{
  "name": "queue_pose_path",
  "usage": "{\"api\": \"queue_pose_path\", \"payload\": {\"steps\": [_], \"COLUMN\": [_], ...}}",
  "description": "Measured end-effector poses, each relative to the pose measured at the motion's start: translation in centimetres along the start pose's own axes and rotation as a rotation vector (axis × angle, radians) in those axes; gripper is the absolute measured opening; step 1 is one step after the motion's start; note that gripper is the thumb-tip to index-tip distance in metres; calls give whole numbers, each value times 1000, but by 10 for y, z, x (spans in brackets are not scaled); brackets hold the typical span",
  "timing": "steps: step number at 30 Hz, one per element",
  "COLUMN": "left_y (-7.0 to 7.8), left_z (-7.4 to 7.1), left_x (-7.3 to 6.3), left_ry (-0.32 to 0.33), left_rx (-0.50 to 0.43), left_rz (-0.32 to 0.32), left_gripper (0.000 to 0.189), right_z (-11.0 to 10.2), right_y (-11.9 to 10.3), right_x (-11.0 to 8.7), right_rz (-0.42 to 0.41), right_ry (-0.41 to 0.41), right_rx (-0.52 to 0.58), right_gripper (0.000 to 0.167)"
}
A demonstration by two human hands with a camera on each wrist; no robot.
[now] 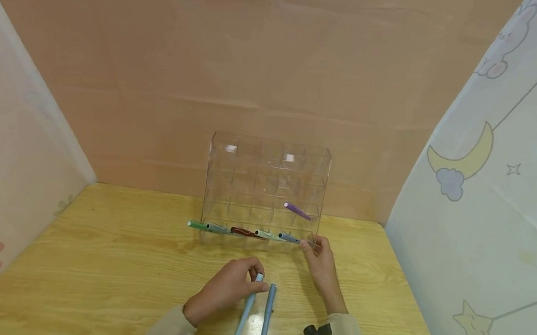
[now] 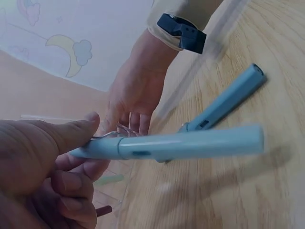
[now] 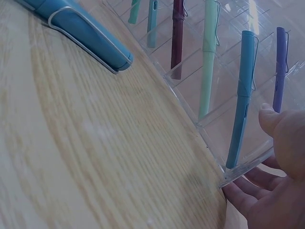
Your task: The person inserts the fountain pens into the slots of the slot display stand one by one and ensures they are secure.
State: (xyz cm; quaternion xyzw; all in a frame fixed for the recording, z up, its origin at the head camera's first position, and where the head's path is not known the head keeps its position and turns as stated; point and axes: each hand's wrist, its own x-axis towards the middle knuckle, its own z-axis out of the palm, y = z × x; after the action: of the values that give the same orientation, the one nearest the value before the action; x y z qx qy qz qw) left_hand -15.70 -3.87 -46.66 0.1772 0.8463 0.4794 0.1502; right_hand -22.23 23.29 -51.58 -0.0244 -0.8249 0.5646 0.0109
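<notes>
My left hand [image 1: 226, 285] pinches a light blue pen [image 2: 190, 144] near its clipped end, tilted with its other end toward me. Beside it on the table lies a darker blue pen [image 1: 266, 316] with a metal clip. At the lower right corner of a clear divided rack [image 1: 324, 191], my right hand [image 1: 324, 271] grips the side wall, thumb in front and fingers behind. Along the rack's bottom row are a green pen [image 1: 197, 224], a grey-green pen [image 1: 218, 229], a dark red pen [image 1: 246, 232], a pale green pen [image 3: 207, 62] and a blue pen [image 3: 240, 95]. A purple pen [image 1: 297, 211] sits one row higher, at the right.
The rack stands upright on the wooden table [image 1: 130, 246], in front of a brown backdrop [image 1: 256, 59]. Pale patterned sheets [image 1: 491, 227] close off the left and right sides. A small black device [image 1: 317, 334] sits at the right wrist.
</notes>
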Motion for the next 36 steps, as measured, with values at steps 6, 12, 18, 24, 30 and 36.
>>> {"api": "queue_pose_path", "payload": {"steps": [6, 12, 18, 24, 30, 36], "left_y": [9, 15, 21, 32, 40, 46], "left_z": [0, -3, -11, -21, -30, -35], "left_x": [0, -3, -7, -12, -17, -20], "left_ry": [-2, 21, 57, 81, 127, 177], "left_rx": [-6, 25, 70, 77, 54, 9], "left_rz": [20, 5, 17, 21, 11, 0], "left_gripper": [23, 24, 27, 31, 33, 32], "right_z": [-2, -2, -1, 0, 0, -1], "right_y": [-2, -2, -1, -3, -2, 0], "right_x": [-1, 0, 1, 2, 3, 4], "right_rz": [-2, 1, 5, 9, -6, 1], "right_ry": [2, 9, 8, 13, 4, 7], "right_rx": [-2, 7, 1, -1, -3, 0], "right_gripper": [67, 65, 66, 64, 65, 65]}}
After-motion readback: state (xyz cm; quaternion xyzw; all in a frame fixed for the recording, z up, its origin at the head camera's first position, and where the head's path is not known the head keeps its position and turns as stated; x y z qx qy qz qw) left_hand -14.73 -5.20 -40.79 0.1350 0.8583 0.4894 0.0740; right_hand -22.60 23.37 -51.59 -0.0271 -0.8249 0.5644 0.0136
